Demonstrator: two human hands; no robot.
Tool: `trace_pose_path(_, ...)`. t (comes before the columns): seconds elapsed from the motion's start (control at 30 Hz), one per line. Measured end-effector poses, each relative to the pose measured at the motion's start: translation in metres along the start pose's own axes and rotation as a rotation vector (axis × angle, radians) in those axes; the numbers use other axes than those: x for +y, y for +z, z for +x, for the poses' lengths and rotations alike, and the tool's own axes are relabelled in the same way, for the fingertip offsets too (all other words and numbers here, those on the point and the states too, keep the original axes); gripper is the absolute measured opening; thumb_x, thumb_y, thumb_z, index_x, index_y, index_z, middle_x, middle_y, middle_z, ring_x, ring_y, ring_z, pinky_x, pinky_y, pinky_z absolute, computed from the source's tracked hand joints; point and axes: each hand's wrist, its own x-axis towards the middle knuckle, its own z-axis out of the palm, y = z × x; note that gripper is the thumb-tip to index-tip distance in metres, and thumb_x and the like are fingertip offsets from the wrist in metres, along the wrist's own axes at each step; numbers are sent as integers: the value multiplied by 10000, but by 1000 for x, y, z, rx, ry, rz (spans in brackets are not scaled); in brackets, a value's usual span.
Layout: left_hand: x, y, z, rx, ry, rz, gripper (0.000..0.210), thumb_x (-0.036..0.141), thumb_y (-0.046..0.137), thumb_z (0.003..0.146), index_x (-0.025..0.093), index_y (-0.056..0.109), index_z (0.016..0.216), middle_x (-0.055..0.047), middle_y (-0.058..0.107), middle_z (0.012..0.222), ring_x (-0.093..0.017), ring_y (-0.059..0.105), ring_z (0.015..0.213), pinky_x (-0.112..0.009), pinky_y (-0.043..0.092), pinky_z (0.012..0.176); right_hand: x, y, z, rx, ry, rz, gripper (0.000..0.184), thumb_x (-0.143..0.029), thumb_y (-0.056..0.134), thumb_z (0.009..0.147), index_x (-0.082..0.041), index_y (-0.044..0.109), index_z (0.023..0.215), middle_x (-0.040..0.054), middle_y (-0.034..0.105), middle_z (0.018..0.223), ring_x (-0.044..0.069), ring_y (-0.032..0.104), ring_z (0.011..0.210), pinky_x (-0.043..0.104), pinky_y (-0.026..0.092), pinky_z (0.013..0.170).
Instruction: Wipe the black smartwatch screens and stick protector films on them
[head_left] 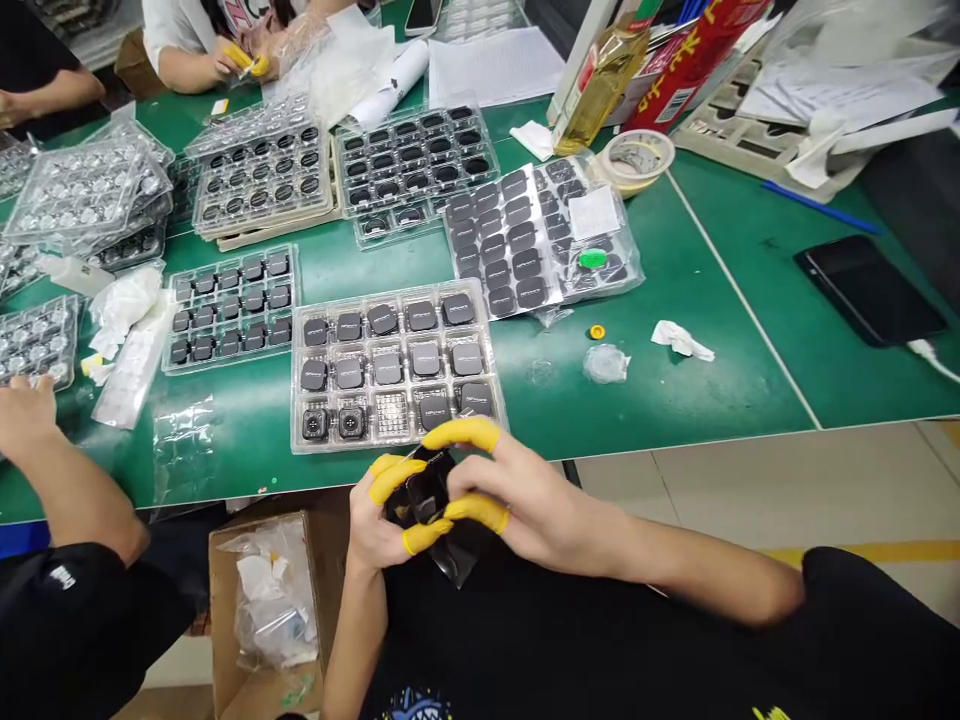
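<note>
My left hand (pixel 381 512) and my right hand (pixel 521 492), both with yellow finger cots, meet just off the table's front edge. Between their fingertips is a small black square part (pixel 429 488) with pale lettering on top, partly covered by the fingers. A dark glossy piece of film (pixel 459 562) hangs below it; I cannot tell whether it is attached. Right behind my hands lies a clear plastic tray (pixel 495 408). Most of its pockets hold black lettered square parts (pixel 388 368); two in the front row show round lens-like faces, and the pocket beside them is bare.
Behind the tray lie sheets of black stickers (pixel 491 245), a tape roll (pixel 637 160) and a bottle (pixel 600 85). Filled trays (pixel 232 305) stand to the left. A phone (pixel 870 290) lies right. A co-worker's arm (pixel 67 450) reaches in from the left, above a cardboard box (pixel 217 600).
</note>
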Motion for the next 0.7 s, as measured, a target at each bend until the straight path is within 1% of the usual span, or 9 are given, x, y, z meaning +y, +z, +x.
trace_pose_path(0.07, -3, -1, -1, -10, -1, -33, 549, 532, 927, 871, 226, 785, 1304, -66, 834, 1012, -215, 801, 866, -336, 679, 775, 15, -29, -6, 52, 93, 5, 106, -309, 621, 1128, -262, 656, 1039, 122, 703, 1366, 247, 704, 1242, 397, 613, 1031)
trace_pose_path(0.13, -7, -1, -3, -14, -9, -82, 556, 562, 932, 855, 230, 806, 1283, -68, 839, 995, -221, 799, 864, -346, 671, 785, 41, -63, -14, 130, 247, -74, 185, -406, 644, 1116, -274, 683, 991, 104, 721, 1335, 283, 701, 1237, 470, 590, 1070)
trace_pose_path(0.2, -12, 0, -5, -13, -19, -169, 566, 599, 927, 846, 235, 825, 1267, -68, 838, 963, -226, 792, 848, -350, 661, 780, 71, -92, -22, 121, 422, -114, 286, -525, 677, 1076, -270, 703, 948, 113, 733, 1288, 317, 696, 1210, 516, 580, 1059)
trace_pose_path(0.27, -15, 3, -5, -15, -44, -259, 577, 630, 919, 838, 236, 840, 1251, -70, 831, 938, -236, 790, 842, -359, 656, 774, 99, -111, -29, 68, 564, -122, 378, -616, 667, 1044, -259, 710, 926, 128, 722, 1277, 311, 698, 1135, 514, 594, 1003)
trace_pose_path(0.33, -15, 7, -4, -20, -67, -303, 585, 650, 921, 821, 230, 854, 1223, -78, 827, 933, -246, 793, 839, -362, 654, 762, 120, -118, -34, 9, 623, -137, 439, -672, 644, 1020, -253, 712, 910, 133, 711, 1242, 308, 691, 1101, 516, 593, 980)
trace_pose_path(0.4, -14, 9, -2, -35, -71, -308, 579, 641, 929, 812, 223, 861, 1206, -81, 828, 918, -244, 794, 816, -355, 653, 743, 133, -120, -37, -16, 633, -163, 458, -687, 637, 1000, -250, 715, 886, 132, 704, 1196, 322, 681, 1131, 532, 575, 1011)
trace_pose_path(0.53, -10, 7, 0, -46, -90, -276, 550, 613, 945, 800, 216, 872, 1174, -86, 843, 897, -256, 810, 807, -369, 669, 751, 150, -134, -48, 22, 654, -239, 419, -638, 642, 992, -251, 714, 847, 135, 707, 1221, 342, 654, 1218, 551, 518, 1103)
trace_pose_path(0.63, -11, 4, -2, -18, -133, -275, 585, 677, 944, 765, 212, 889, 1116, -96, 847, 889, -270, 815, 801, -375, 669, 730, 165, -149, -61, 56, 701, -316, 382, -588, 668, 982, -253, 703, 801, 126, 723, 1177, 341, 656, 1175, 544, 512, 1095)
trace_pose_path(0.7, -12, 4, -2, -18, -145, -289, 601, 701, 935, 761, 213, 894, 1110, -99, 845, 889, -269, 810, 790, -366, 657, 703, 178, -152, -69, 86, 740, -387, 334, -528, 685, 977, -252, 698, 789, 133, 723, 1150, 354, 637, 1169, 551, 512, 1079)
